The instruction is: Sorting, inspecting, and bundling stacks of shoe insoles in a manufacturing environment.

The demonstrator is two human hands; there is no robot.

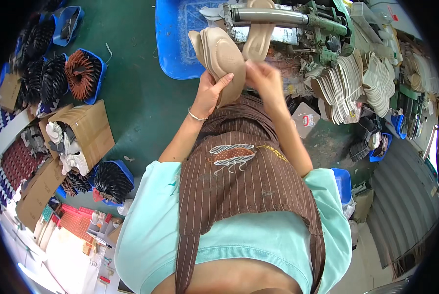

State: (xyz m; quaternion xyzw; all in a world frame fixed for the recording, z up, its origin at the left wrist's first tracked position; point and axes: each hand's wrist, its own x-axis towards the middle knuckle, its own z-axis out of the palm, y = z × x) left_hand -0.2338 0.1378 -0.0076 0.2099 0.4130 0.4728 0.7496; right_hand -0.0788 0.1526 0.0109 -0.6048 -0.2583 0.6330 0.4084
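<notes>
My left hand [211,96] is closed round a stack of beige shoe insoles [223,54], thumb on top, held upright and fanned a little at the far left. Close to its right side, my right hand [267,83] is slightly blurred, its fingers pinched at the near end of a single beige insole [258,43]. That insole reaches away under the metal roller [271,16] of a green machine [322,24], and its far end shows beyond the roller. The right fingertips are partly hidden beside the stack.
A blue bin [173,63] stands left of the machine. Bundled insoles [342,88] are piled to the right. On the left floor are a cardboard box [89,130] of white pieces and blue baskets [99,81] of dark and brown pieces. Corrugated metal sheeting [400,196] borders the right.
</notes>
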